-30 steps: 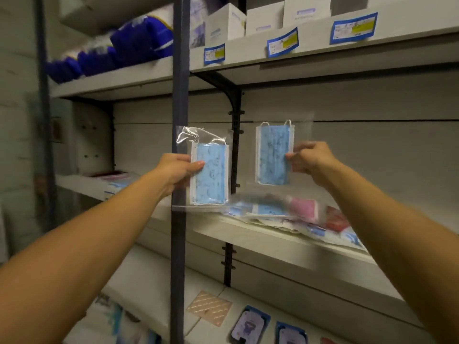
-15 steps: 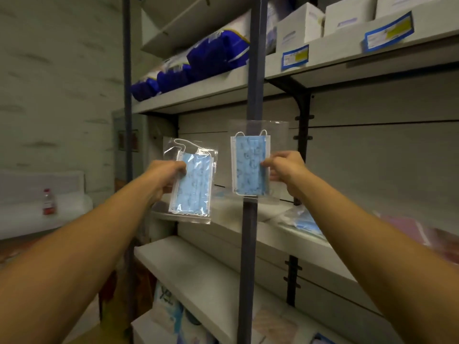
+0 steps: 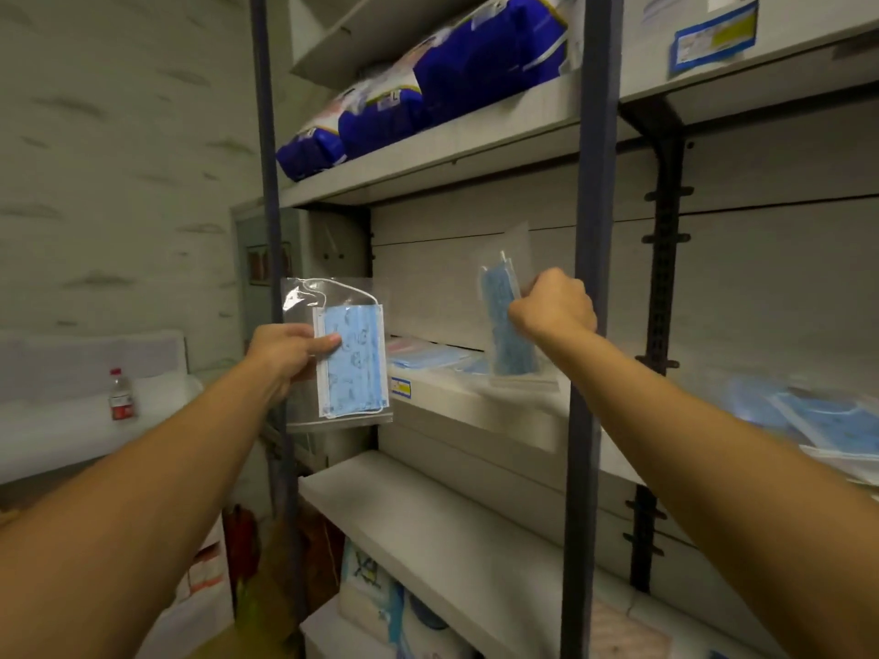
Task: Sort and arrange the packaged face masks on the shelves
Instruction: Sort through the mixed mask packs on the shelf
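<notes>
My left hand (image 3: pixel 285 354) pinches the left edge of a light blue face mask in a clear bag (image 3: pixel 354 368), held upright in front of the left end of the middle shelf (image 3: pixel 475 406). My right hand (image 3: pixel 554 309) grips a second bagged blue mask (image 3: pixel 504 325), turned edge-on and standing over that shelf. Several bagged masks (image 3: pixel 428 359) lie flat on the shelf behind the two held bags, and more blue packets (image 3: pixel 808 420) lie at its right end.
Two dark upright posts (image 3: pixel 587 325) (image 3: pixel 268 183) frame the shelf bay. Blue-wrapped packs (image 3: pixel 428 92) sit on the upper shelf. The lower shelf (image 3: pixel 428 530) runs beneath. A small bottle (image 3: pixel 121 394) stands on a white counter at left.
The view has swung left along the shelving. My right hand has turned its mask bag edge-on and carried it over the middle shelf. My left hand still holds its bag upright.
</notes>
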### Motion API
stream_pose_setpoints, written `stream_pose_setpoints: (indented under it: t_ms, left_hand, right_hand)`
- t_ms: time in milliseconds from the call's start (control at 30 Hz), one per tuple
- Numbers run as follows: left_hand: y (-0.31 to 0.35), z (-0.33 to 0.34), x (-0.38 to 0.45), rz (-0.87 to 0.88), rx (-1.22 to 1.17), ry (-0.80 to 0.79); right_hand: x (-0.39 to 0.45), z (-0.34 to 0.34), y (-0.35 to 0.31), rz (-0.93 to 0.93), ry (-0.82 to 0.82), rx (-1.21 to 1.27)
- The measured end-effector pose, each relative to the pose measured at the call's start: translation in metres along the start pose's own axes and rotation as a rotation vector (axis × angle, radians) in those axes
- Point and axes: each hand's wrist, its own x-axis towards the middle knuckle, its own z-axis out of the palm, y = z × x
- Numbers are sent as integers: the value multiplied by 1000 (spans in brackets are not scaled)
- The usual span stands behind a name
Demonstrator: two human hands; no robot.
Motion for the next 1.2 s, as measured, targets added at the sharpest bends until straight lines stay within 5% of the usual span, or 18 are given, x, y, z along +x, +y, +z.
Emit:
stream_pose_setpoints:
  t_ms: [467, 1200]
  left_hand:
    - [-25, -46, 68, -88, -148, 65]
    - [-38, -33, 272, 133, -13, -17]
  right_hand:
    - [25, 106, -44, 168, -367, 648]
    - [175, 236, -66, 124, -282, 752]
